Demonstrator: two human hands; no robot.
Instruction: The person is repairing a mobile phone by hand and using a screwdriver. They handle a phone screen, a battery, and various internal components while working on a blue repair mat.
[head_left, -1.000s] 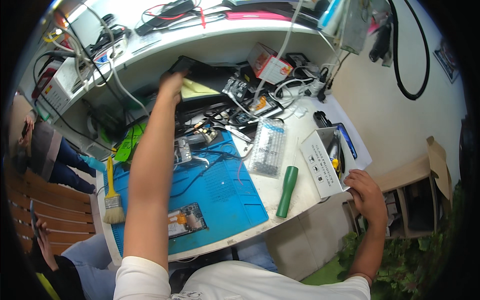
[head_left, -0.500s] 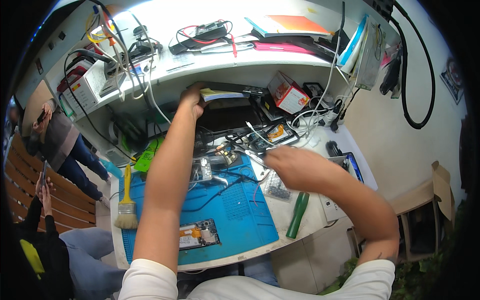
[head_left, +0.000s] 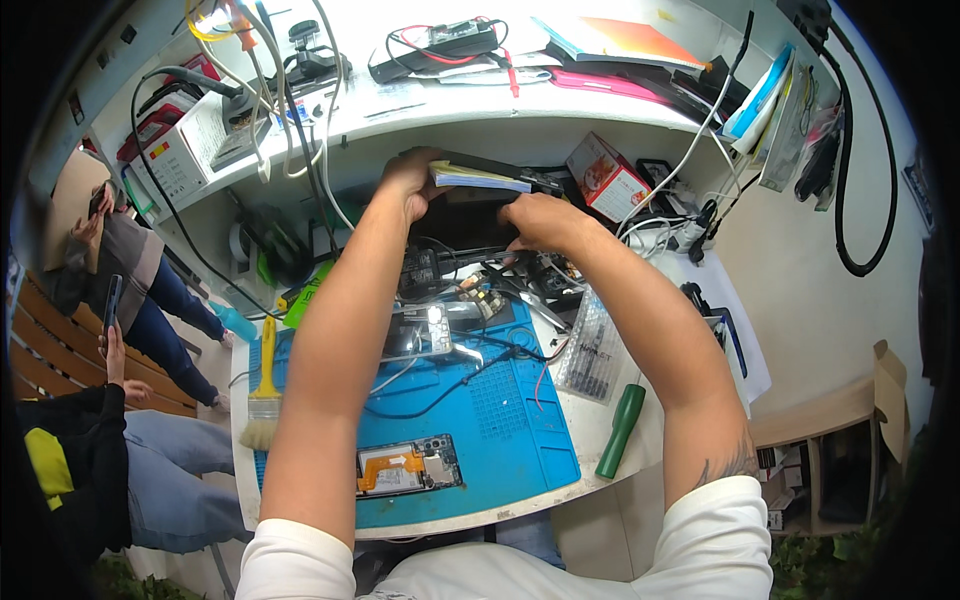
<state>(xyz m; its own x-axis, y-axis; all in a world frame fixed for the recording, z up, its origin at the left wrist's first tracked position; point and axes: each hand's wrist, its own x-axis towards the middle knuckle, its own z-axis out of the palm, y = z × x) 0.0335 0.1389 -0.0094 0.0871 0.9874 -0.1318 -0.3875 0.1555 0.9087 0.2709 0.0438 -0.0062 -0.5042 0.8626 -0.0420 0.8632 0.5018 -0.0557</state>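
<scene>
Nearest us, at six o'clock, an opened phone [head_left: 408, 467] with its orange-trimmed insides showing is lying on the blue work mat [head_left: 500, 430]; a green-handled tool [head_left: 621, 431] is resting just off the mat at four o'clock, and a yellow-handled brush [head_left: 263, 385] is lying along the mat's edge at nine o'clock; a clear plastic parts case [head_left: 590, 347] is sitting at three o'clock beside the right forearm. Farther out, at twelve o'clock under the white shelf [head_left: 400, 125], we are reaching both arms to a dark flat device with a pad of yellow-edged sheets [head_left: 480, 178] on top; our left hand [head_left: 410, 180] is gripping its left end, fingers curled over the edge; our right hand [head_left: 540, 220] is pressing at the lower right side, and we cannot tell whether it is clasping anything. At one o'clock a red and white box [head_left: 610, 180] is standing just beside it.
</scene>
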